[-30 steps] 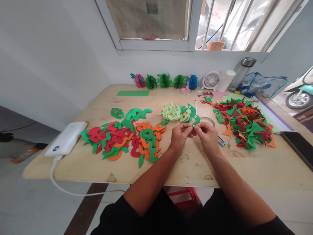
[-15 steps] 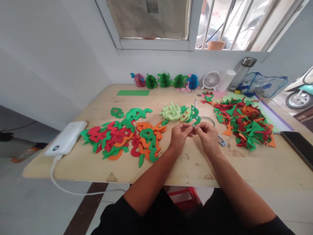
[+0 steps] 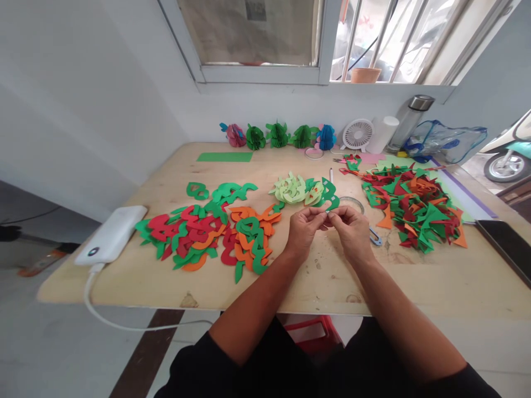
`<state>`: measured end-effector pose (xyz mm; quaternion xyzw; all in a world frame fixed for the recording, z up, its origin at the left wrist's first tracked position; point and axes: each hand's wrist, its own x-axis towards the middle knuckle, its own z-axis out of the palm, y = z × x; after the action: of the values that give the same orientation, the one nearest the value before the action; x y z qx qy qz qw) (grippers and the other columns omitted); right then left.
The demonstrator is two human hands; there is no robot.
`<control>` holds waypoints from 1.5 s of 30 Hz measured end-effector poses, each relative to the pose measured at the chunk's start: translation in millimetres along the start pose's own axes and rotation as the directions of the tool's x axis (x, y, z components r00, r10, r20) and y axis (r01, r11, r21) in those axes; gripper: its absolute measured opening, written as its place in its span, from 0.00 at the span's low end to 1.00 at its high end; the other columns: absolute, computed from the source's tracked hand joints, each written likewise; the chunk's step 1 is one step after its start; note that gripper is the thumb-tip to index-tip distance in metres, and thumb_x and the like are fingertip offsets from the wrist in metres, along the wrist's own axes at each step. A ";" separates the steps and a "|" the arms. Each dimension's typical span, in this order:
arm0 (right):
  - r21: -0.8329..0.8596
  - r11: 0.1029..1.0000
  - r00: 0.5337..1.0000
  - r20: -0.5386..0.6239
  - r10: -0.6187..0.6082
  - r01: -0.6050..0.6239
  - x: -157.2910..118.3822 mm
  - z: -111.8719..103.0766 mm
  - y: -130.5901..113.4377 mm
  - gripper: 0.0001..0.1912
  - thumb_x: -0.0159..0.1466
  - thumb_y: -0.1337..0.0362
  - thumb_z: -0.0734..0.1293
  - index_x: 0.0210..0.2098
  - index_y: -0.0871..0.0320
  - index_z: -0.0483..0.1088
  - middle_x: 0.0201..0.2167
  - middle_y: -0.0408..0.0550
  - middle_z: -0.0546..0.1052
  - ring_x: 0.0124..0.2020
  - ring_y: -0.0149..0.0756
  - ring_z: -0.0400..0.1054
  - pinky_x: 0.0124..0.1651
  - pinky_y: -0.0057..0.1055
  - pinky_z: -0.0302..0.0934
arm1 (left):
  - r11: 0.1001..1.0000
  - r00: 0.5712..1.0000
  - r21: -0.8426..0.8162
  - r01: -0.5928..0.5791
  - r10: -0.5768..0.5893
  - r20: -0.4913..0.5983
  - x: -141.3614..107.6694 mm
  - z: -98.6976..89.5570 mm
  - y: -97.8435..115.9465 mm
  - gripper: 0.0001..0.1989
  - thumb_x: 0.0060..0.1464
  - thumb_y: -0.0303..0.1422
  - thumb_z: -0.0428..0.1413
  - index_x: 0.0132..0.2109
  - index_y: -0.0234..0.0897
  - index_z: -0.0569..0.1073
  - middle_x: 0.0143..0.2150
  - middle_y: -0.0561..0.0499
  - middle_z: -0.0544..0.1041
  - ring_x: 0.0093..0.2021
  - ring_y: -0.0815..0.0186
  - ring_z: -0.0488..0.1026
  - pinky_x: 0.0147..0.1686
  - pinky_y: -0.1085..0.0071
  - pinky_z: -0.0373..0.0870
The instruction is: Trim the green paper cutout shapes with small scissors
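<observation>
Your only view comes from the camera on your head, looking forward and steeply down past your dark-clothed lap (image 3: pixel 265 365) to your left hand (image 3: pixel 304 232) and right hand (image 3: pixel 352 232), close by near the middle. It faces the wall (image 3: pixel 253 102) and window (image 3: pixel 249 33) behind the table (image 3: pixel 124 287), whose right end runs out of frame, and catches some floor (image 3: pixel 62 348) at lower left.

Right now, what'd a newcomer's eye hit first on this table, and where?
Probably the jagged heap of red, green and orange scraps on the table's right side, then the curvy cut-outs in those colours spread at left. Between them, the left hand and right hand meet at the fingertips near the pale green cut-outs; anything pinched there is too small to tell.
</observation>
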<state>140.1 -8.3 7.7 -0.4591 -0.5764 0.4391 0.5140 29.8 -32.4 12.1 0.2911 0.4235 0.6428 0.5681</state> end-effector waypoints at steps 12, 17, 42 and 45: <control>-0.057 0.998 1.000 0.007 -0.004 0.004 -0.4 1.3 -2.4 0.06 0.52 0.62 0.67 0.25 0.59 0.70 0.21 0.44 0.74 0.25 0.34 0.69 0.32 0.32 0.63 | 0.989 0.996 0.129 -0.075 0.080 -0.036 -0.1 1.0 1.5 0.06 0.40 0.31 0.60 0.27 0.32 0.73 0.21 0.53 0.75 0.20 0.72 0.71 0.25 0.75 0.68; -0.222 0.966 0.991 0.007 -0.137 0.135 -2.9 2.9 -6.4 0.06 0.55 0.63 0.65 0.25 0.58 0.71 0.24 0.46 0.75 0.28 0.36 0.69 0.33 0.32 0.61 | 0.973 0.986 0.191 -0.129 0.145 -0.076 0.0 1.0 0.3 0.03 0.41 0.29 0.58 0.26 0.32 0.72 0.20 0.53 0.74 0.21 0.72 0.72 0.25 0.76 0.68; -0.071 0.996 0.994 -0.097 -0.052 0.045 0.2 0.0 -5.0 0.13 0.56 0.57 0.66 0.36 0.58 0.72 0.32 0.48 0.76 0.32 0.35 0.68 0.35 0.31 0.60 | 0.987 0.987 0.152 -0.059 0.080 -0.142 -1.1 1.9 3.8 0.05 0.42 0.31 0.58 0.28 0.33 0.71 0.22 0.49 0.77 0.21 0.69 0.73 0.25 0.74 0.67; 0.093 0.992 0.997 0.026 0.079 -0.081 2.8 0.6 -2.1 0.13 0.54 0.55 0.67 0.33 0.58 0.71 0.26 0.43 0.74 0.28 0.32 0.66 0.32 0.29 0.58 | 0.990 0.992 0.132 -0.053 0.067 -0.105 -0.5 1.9 3.2 0.05 0.41 0.31 0.58 0.28 0.33 0.72 0.21 0.51 0.76 0.20 0.70 0.72 0.25 0.74 0.66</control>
<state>139.2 -6.0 10.3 -0.4523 -0.5420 0.4910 0.5105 29.9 -32.5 15.8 0.3042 0.4854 0.6459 0.5045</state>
